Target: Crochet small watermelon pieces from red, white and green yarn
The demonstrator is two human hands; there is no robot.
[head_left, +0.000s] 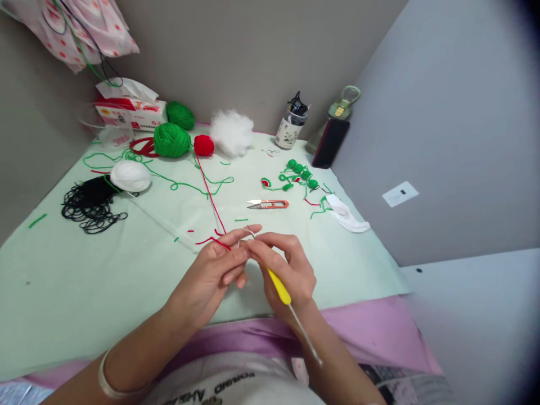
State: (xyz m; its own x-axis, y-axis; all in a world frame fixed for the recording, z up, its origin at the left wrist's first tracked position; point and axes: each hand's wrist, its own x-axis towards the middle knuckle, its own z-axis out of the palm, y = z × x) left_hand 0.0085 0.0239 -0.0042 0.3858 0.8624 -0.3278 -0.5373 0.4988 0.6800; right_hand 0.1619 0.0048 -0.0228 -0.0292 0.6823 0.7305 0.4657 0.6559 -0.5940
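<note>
My right hand [289, 267] is closed round the yellow handle of a crochet hook [279, 287], whose metal shaft points down toward me. Its fingertips meet those of my left hand [215, 267], which pinches yarn. White yarn [250, 230] loops over the left forefinger, and red yarn [214, 240] trails from the same fingers. Whatever piece lies between the fingertips is too small and covered to make out. A red yarn ball [204, 145] and a white yarn ball [130, 175] lie farther back, with strands running toward my hands.
Orange-handled snips [268, 204] lie beyond my hands. Small green crocheted pieces [298, 170] are at the right, near a phone [331, 143] and a bottle [341, 107]. Green yarn [172, 140], white stuffing [232, 133], a tissue pack [139, 112] and black yarn [90, 202] stand or lie around.
</note>
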